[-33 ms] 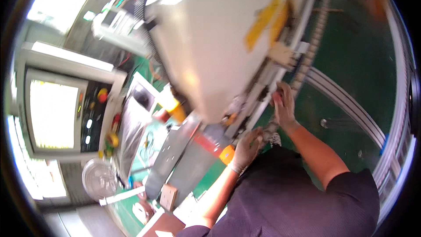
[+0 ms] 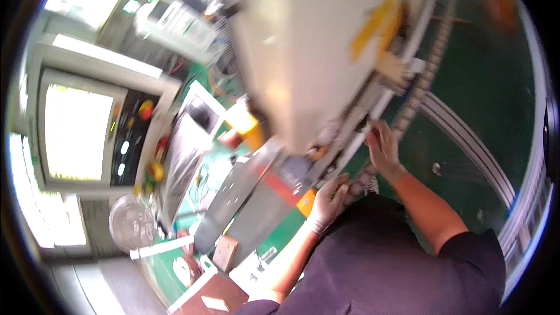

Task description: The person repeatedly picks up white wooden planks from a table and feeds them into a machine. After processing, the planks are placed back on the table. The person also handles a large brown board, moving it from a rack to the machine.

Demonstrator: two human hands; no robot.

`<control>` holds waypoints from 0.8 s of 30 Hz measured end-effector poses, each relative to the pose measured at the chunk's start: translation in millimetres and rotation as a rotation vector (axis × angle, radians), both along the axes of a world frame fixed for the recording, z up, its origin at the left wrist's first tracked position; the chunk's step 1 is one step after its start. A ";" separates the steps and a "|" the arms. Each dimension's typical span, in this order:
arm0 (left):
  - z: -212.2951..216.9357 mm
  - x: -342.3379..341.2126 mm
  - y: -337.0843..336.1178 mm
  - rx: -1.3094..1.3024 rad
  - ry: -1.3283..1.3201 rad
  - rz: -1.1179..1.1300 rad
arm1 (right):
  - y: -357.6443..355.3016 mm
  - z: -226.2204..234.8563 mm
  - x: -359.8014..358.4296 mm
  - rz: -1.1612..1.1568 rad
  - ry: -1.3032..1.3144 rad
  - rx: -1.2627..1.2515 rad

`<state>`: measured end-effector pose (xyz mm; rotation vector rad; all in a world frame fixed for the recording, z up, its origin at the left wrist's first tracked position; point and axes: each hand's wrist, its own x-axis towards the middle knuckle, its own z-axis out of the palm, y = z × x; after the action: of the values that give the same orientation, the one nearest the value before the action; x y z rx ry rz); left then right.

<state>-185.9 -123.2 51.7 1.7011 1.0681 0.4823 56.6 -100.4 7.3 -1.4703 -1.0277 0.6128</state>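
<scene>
1. Nearest: dark shirt (image 2: 373, 262) filling the lower right, both bare forearms rising from it toward the machine.
2. Left hand (image 2: 329, 201) curled at the near lower edge of the machine, just beside an orange tab (image 2: 305, 201); fingers bent as if pinching something small and pale, though what exactly cannot be told through the blur.
3. Right hand (image 2: 382, 149) further and to the right, fingers spread fairly open and laid against the machine's rail (image 2: 356, 140); nothing visibly held.
4. Rail running on a diagonal, from near-left by the left hand up to far-right past the right hand; both hands on that one line, left hand nearer, right hand higher along it.
5. Beige machine housing (image 2: 309, 52) looming above the rail, with a yellow strip (image 2: 373, 26) on its far side and a cable chain (image 2: 429, 70) alongside on the right.
6. Left of the hands: grey sloping cover (image 2: 245, 198), small brown box (image 2: 224, 252), then a control panel (image 2: 137, 140) with coloured buttons and a bright screen (image 2: 76, 131).
7. Underfoot and beyond: green floor (image 2: 484, 111), curved pale floor rails (image 2: 466, 140) at far right.
</scene>
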 end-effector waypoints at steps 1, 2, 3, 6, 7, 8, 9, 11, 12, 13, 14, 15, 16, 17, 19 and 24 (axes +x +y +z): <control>11.0 -30.6 -16.8 -0.135 0.042 0.155 | -8.4 -1.9 -12.2 0.191 -0.287 0.036; 0.0 -71.0 -34.1 -0.137 0.003 0.282 | -12.1 -1.6 -28.2 0.375 -0.580 0.104; -15.5 -112.5 -50.9 -0.054 0.001 0.369 | -17.9 11.3 -48.0 0.472 -0.600 0.103; 14.1 -201.7 -77.5 0.152 0.050 0.630 | -28.6 19.3 -88.7 0.612 -0.596 0.160; 33.9 -232.9 -82.7 0.278 0.240 0.638 | -29.6 20.6 -96.7 0.614 -0.576 0.161; 28.9 -272.7 -101.8 0.276 0.391 0.757 | -30.9 24.0 -103.7 0.612 -0.561 0.161; 8.8 -319.1 -125.3 0.319 0.650 0.772 | -31.5 23.3 -107.9 0.609 -0.548 0.157; 13.4 -377.3 -141.6 0.058 0.901 0.873 | -31.5 14.1 -103.9 0.631 -0.551 0.114; 7.6 -408.7 -153.9 0.064 1.006 0.891 | -30.7 12.6 -104.5 0.638 -0.550 0.092; 10.6 -430.7 -153.7 0.027 1.017 0.866 | -29.0 12.6 -105.1 0.652 -0.553 0.076; 16.7 -443.5 -148.7 -0.018 1.085 0.810 | -29.2 12.0 -104.1 0.653 -0.547 0.060; 19.9 -453.9 -144.0 -0.068 1.146 0.750 | -28.4 12.1 -106.0 0.654 -0.547 0.038; 24.4 -458.2 -136.0 -0.078 1.117 0.700 | -28.5 14.6 -108.1 0.644 -0.583 0.039; 29.8 -461.3 -128.6 -0.084 1.089 0.646 | -29.1 17.5 -111.9 0.629 -0.618 0.038; 31.8 -466.8 -112.8 -0.011 1.096 0.520 | -30.8 23.1 -115.6 0.603 -0.679 -0.041; 48.0 -407.9 -88.3 0.155 0.749 0.376 | -33.8 27.8 -136.4 0.618 -0.686 -0.115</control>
<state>-593.8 -211.5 99.7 1.8700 1.9525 0.1452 -79.8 -134.3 35.1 -1.4903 -2.0550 0.6066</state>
